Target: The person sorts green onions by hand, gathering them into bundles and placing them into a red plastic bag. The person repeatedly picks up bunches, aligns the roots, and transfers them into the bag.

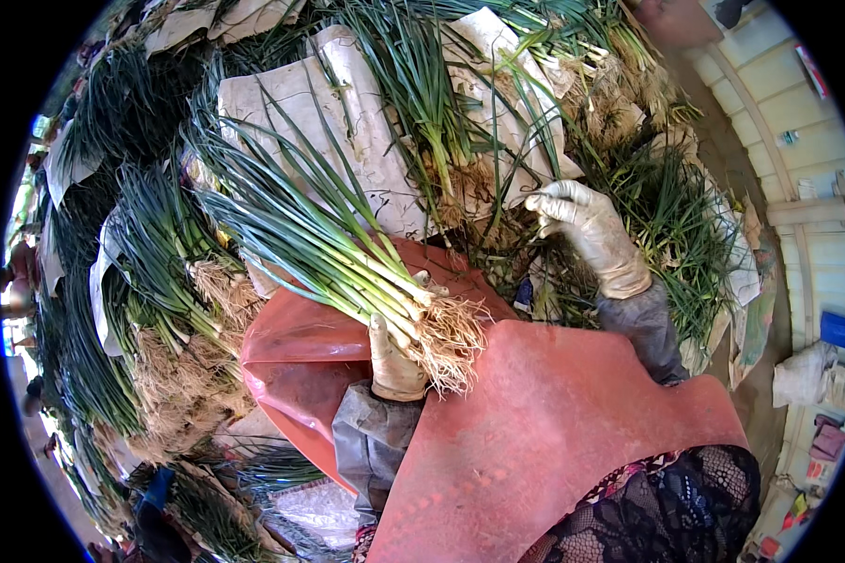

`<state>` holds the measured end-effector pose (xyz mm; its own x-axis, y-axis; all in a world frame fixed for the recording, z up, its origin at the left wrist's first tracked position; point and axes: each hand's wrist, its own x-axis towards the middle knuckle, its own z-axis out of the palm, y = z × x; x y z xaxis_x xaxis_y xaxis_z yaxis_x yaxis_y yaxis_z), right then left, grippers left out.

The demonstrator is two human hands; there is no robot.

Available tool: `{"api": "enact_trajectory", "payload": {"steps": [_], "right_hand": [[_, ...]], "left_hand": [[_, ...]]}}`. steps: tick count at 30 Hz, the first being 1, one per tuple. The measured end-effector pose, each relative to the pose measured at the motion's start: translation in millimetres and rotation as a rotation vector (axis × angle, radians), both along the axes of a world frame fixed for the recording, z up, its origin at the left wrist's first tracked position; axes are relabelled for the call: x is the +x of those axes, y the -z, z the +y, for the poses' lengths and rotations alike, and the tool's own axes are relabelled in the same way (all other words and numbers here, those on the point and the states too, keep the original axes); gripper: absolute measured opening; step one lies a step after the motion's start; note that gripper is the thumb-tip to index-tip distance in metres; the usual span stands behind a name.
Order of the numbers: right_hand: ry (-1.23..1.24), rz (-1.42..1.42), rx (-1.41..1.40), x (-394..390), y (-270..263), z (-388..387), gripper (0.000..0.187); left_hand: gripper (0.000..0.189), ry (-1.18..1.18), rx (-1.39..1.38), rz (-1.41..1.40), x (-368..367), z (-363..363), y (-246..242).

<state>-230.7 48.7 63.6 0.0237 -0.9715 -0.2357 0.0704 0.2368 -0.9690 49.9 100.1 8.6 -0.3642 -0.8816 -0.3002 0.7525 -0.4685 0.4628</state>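
My left hand (398, 369), in a dirty whitish glove, grips a bunch of green onions (345, 264) near its root end. The bunch lies slanted over my red waterproof apron (535, 415), its pale tangled roots (454, 345) towards me and the long green leaves pointing up and left. My right hand (581, 225), gloved alike, is raised to the right of the bunch, apart from it. Its fingers are curled together around what looks like a thin withered leaf strand. Below that hand lies a heap of loose leaf trimmings (556, 281).
Ahead, another green onion bunch (436, 134) lies on a whitish sheet (289, 105). Rooted bunches (162, 274) are piled along the left. More onions (591, 70) lie at the upper right, above discarded leaves (676, 232). A pale panelled wall (774, 134) borders the right side.
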Motion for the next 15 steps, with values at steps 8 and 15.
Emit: {"api": "enact_trajectory", "payload": {"steps": [8, 15], "right_hand": [[-0.383, 0.649, -0.249, 83, 1, 4, 0.051], [-0.462, 0.752, -0.821, 130, 14, 17, 0.037]], "left_hand": [[0.067, 0.034, 0.09, 0.058, 7, 0, -4], [0.046, 0.076, 0.21, 0.002, 2, -13, 10]]}}
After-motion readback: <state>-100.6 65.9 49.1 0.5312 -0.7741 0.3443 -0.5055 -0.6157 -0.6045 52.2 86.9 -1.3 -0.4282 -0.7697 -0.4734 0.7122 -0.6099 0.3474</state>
